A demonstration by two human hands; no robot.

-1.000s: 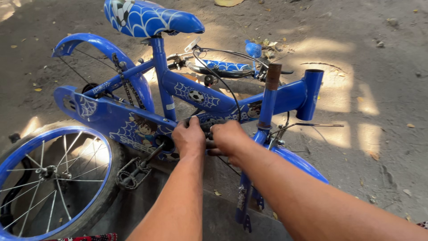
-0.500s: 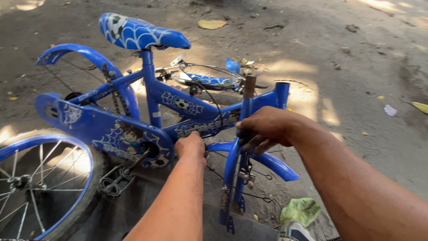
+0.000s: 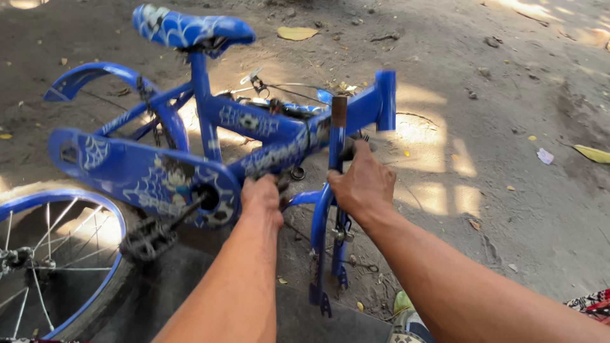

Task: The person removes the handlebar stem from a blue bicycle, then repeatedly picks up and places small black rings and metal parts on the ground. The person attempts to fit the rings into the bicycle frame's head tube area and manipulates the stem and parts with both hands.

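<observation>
Bare dirt ground (image 3: 508,114) lies under a blue child's bicycle frame (image 3: 254,127). Since a second ago, the right hand (image 3: 362,184) has been shifted onto the detached fork (image 3: 327,209), fingers closed around it; the left hand (image 3: 260,194) grips the frame's down tube.

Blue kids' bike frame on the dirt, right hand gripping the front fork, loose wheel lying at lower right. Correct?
Not quite. The loose wheel lies at lower left, not lower right, as the head view shows. The rest holds: the blue bike frame is on the dirt and the right hand grips the front fork.
</observation>
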